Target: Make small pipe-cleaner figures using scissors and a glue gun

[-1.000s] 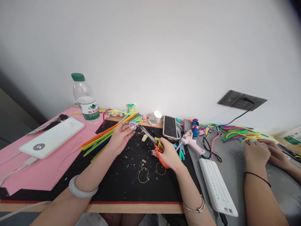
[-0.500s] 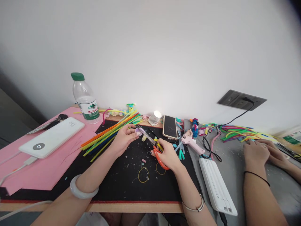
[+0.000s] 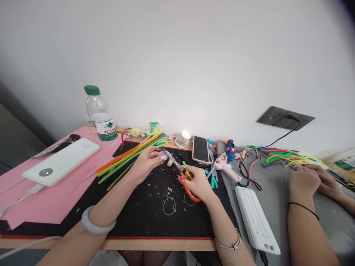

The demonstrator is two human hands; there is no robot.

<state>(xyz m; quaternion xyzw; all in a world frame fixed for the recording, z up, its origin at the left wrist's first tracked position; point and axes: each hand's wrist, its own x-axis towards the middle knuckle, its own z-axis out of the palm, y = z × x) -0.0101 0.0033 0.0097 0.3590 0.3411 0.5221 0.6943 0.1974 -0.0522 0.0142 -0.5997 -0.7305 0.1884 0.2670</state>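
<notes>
Between its thumb and fingers my left hand (image 3: 148, 162) pinches a small lilac piece (image 3: 164, 155), whose exact kind is too small to make out. My right hand (image 3: 197, 181) grips orange-handled scissors (image 3: 189, 191). Their blades point up and left and reach the lilac piece. Close behind my left hand lies a bundle of coloured pipe cleaners (image 3: 124, 159). Both hands are above a black mat (image 3: 133, 221) strewn with fluff and scraps. Yellowish rubber bands (image 3: 169, 206) lie on the mat below the scissors.
A water bottle (image 3: 102, 118) and white power bank (image 3: 61, 162) stand left on pink paper (image 3: 55, 207). A paper cup (image 3: 183, 139), phone (image 3: 201, 149) and pink glue gun (image 3: 227, 168) line the back. At right, another person's hands (image 3: 307, 179) rest near more pipe cleaners (image 3: 283, 157).
The orange handles in my right hand have shifted slightly, and the blades are a little closer together at the lilac piece. My left hand stays nearly still.
</notes>
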